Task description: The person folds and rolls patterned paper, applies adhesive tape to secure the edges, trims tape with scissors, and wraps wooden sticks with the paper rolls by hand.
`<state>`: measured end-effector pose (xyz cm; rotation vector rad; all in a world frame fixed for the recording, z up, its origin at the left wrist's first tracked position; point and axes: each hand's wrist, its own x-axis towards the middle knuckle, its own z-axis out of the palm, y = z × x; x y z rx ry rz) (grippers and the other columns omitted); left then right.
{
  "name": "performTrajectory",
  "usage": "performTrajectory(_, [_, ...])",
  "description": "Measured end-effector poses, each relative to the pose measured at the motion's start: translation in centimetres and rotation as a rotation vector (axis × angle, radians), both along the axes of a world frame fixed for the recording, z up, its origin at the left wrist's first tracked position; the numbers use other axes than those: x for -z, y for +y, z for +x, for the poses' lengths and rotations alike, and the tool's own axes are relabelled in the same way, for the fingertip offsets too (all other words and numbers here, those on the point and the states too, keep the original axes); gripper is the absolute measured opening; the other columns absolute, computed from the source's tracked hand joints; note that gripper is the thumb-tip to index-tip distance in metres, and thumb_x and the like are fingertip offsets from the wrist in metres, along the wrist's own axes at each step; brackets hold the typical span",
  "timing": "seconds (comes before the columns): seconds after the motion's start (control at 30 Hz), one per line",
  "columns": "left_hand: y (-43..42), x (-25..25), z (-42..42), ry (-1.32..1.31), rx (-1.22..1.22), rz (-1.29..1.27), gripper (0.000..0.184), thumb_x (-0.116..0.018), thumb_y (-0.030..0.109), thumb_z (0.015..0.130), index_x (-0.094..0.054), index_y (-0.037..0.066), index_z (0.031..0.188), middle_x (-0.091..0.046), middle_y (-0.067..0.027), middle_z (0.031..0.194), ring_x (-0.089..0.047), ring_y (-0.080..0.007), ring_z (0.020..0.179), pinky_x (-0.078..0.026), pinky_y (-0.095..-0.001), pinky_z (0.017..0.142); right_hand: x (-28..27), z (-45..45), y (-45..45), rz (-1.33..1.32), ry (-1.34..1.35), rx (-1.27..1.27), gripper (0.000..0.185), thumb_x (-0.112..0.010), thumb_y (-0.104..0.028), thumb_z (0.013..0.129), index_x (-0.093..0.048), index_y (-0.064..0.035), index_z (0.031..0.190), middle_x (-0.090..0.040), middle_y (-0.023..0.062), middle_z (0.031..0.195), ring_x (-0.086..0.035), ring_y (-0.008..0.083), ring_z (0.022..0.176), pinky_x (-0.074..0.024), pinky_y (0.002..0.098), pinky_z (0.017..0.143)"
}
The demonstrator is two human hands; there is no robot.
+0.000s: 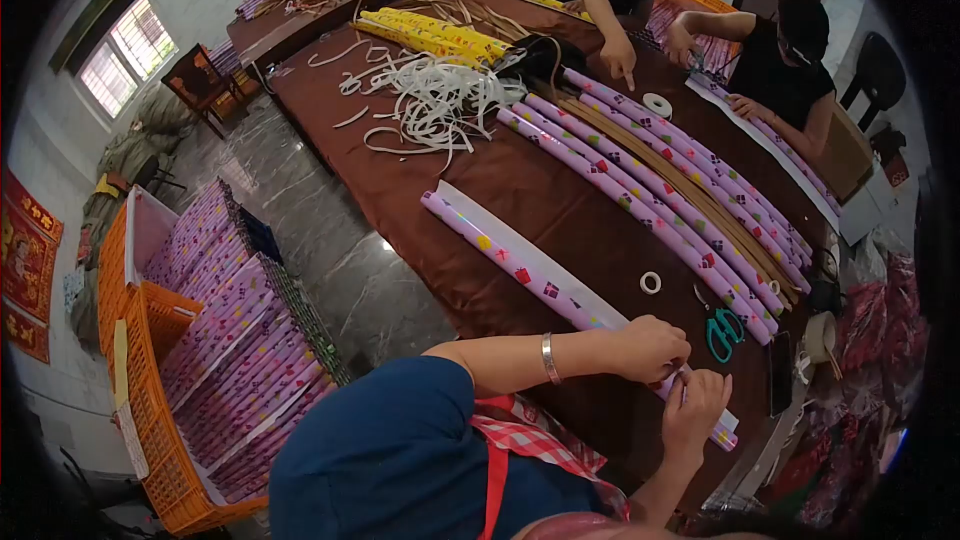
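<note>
A roll of purple wrapping paper [520,270] with coloured gift prints lies slantwise along the near side of the brown-covered table. Its white underside shows along one edge. My left hand [652,348], below a bracelet, is closed over the roll toward its near end. Just beyond it, my right hand [698,408] grips the roll close to that end, fingers bent and the thumb side toward the left hand. Whether a small piece of tape sits between the fingers cannot be made out. Teal-handled scissors [724,334] and a white tape roll [650,283] lie close by.
Several finished purple rolls [640,202] lie across the table. White ribbon scraps [440,95] and yellow rolls [430,35] are farther back. An orange crate [165,440] full of rolls stands at left. Two co-workers [800,90] work opposite. A phone [780,375] lies at the right edge.
</note>
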<state>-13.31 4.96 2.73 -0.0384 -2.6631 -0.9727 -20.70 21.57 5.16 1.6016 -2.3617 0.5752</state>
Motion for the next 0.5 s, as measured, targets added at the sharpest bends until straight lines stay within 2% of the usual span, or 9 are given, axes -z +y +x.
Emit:
performTrajectory(0.2, [-0.15, 0.05, 0.10, 0.025, -0.022, 0.124, 0.014, -0.069, 0.016, 0.072, -0.067, 0.007, 0.083, -0.064, -0.0095, 0.088, -0.064, -0.0303, 0.085, -0.053, -0.0410, 0.073, -0.18, 0.19, -0.20, -0.008, -0.004, -0.016, 0.006, -0.057, -0.007, 0.086, -0.057, -0.0013, 0.087, -0.057, 0.0120, 0.093, -0.053, 0.0319, 0.098, -0.0314, 0.0561, 0.107])
performTrajectory(0.5, [-0.56, -0.18, 0.41, -0.025, -0.028, 0.137, 0.017, -0.069, 0.014, 0.071, -0.068, 0.006, 0.087, -0.065, -0.0102, 0.092, -0.065, -0.0308, 0.087, -0.053, -0.0413, 0.075, -0.30, 0.52, -0.26, -0.001, -0.025, -0.022, 0.014, -0.061, -0.015, 0.085, -0.058, -0.0021, 0.089, -0.057, 0.0121, 0.095, -0.054, 0.0325, 0.098, -0.0311, 0.0572, 0.106])
